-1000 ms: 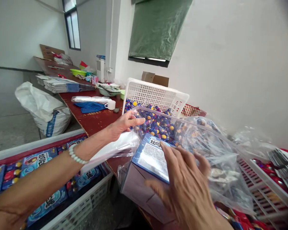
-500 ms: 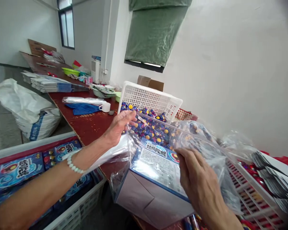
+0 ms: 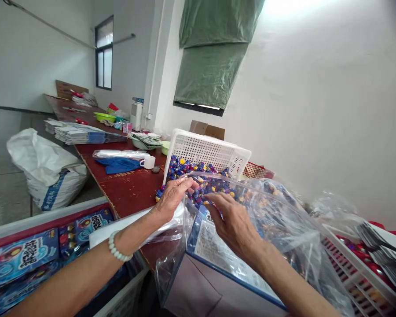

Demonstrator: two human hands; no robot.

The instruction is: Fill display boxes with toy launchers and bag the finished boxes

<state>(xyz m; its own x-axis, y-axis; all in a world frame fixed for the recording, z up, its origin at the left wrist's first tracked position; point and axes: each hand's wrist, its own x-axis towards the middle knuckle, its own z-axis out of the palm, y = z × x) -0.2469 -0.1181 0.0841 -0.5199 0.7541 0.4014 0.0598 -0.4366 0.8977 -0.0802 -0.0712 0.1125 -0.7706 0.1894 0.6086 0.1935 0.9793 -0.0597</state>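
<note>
My left hand (image 3: 173,199), with a pale bead bracelet at the wrist, pinches the top edge of a large clear plastic bag (image 3: 300,233). Inside the bag sits a blue and white cardboard box (image 3: 191,284), its printed label partly under my right hand. My right hand (image 3: 234,222) hovers above the box near the bag's mouth, its thumb apart from its bent fingers and nothing seen between them. Just beyond both hands, many small blue and yellow wrapped pieces (image 3: 182,162) spill from a tipped white plastic basket (image 3: 204,147).
At lower left a white crate (image 3: 119,301) holds blue printed boxes (image 3: 23,255). On the red table (image 3: 119,193) are a white mug (image 3: 148,162), a blue cloth (image 3: 119,166) and stacked flat cartons (image 3: 81,134). Another white basket (image 3: 359,279) stands at right. A white sack (image 3: 49,171) rests on the floor.
My right hand has moved left and up across the box, toward my left hand. The left hand keeps hold of the bag's edge. The view has tilted upward slightly.
</note>
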